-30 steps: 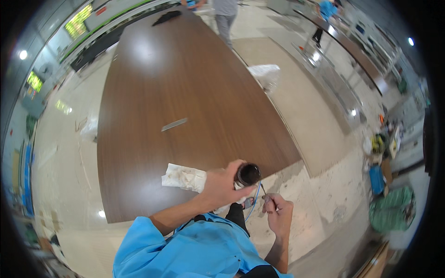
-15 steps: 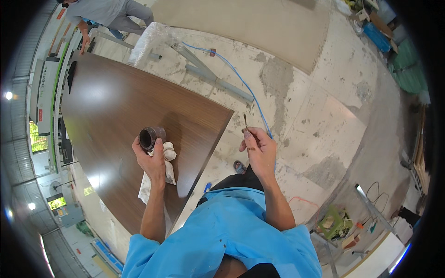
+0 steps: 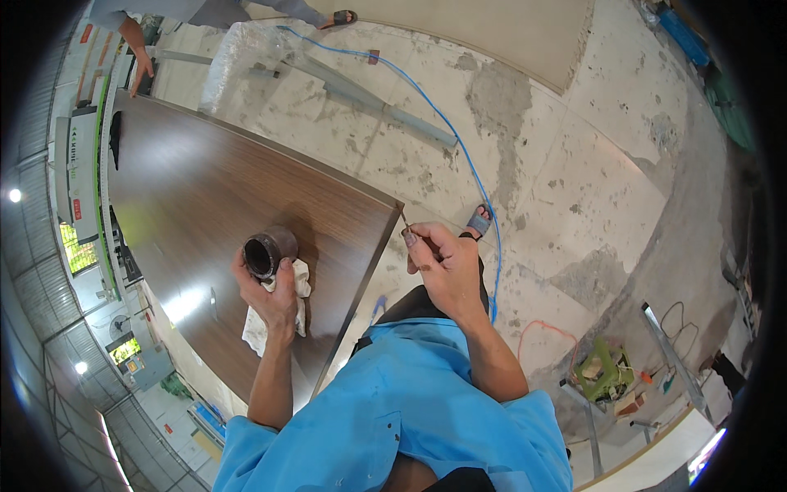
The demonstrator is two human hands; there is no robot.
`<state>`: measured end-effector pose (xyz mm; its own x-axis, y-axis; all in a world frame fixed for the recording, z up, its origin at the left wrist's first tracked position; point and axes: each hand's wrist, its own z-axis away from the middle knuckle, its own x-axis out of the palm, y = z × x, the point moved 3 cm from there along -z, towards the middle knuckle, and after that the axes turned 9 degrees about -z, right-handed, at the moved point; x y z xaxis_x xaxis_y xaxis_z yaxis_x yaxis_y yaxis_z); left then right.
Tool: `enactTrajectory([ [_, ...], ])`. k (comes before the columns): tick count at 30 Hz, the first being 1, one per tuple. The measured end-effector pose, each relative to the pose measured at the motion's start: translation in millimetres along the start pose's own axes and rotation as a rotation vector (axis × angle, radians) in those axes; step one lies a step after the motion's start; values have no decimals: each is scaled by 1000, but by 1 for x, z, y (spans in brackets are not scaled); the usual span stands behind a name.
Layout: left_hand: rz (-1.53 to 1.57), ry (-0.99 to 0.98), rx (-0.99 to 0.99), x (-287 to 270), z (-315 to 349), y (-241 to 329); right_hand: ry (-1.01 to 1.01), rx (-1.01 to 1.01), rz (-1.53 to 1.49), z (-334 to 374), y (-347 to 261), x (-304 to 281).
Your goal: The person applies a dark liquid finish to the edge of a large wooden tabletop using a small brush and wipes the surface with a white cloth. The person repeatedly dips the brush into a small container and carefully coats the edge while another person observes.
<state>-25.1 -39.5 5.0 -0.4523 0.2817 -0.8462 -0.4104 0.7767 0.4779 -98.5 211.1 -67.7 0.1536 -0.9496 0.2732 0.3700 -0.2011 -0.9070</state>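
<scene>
A small dark open-mouthed jar (image 3: pixel 284 241) is in my left hand (image 3: pixel 275 307), its opening tilted toward me, above the wood-grain brown panel (image 3: pixel 197 193). Below the jar a crumpled white cloth (image 3: pixel 301 281) shows beside my fingers; I cannot tell whether they hold it too. My right hand (image 3: pixel 451 271) pinches a thin small brush (image 3: pixel 405 218) between thumb and fingers. The brush's tip is at the panel's right-hand corner, seemingly touching it.
Another person's hand (image 3: pixel 143 72) rests by the panel's far left corner. Plastic-wrapped framing (image 3: pixel 238 61), a grey metal bar (image 3: pixel 418 125) and a blue hose (image 3: pixel 443 119) are on the stained floor. A green stool (image 3: pixel 602 373) stands at the lower right.
My right hand has moved left and brought the brush to the panel's corner. One of my feet has stepped forward to the right. The jar stays in my left hand.
</scene>
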Motion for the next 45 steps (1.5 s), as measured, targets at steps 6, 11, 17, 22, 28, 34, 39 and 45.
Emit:
enactTrajectory([
  [6, -28, -10, 18, 0, -2, -2, 89, 2, -54, 1, 2, -1],
  [11, -45, -19, 21, 0, -1, -5, 32, 2, -43, 2, -1, 1],
  [17, -52, -14, 26, -1, -2, -5, 52, -22, -63, 3, -2, 1],
  [22, -50, -21, 18, -1, -2, -1, 38, -19, 3, 3, 0, 1],
  [28, -87, 13, 3, 1, -4, 3, 64, -71, -1, 5, 1, -1],
  [34, -70, -3, 0, 0, -6, 8, 138, -63, 38, 6, 2, -4],
  [39, -63, 10, 6, 1, -6, 9, 125, -132, 190, 5, 0, -2],
  [45, -81, 13, -31, 1, -7, 7, 124, -237, 67, 8, -5, 1],
])
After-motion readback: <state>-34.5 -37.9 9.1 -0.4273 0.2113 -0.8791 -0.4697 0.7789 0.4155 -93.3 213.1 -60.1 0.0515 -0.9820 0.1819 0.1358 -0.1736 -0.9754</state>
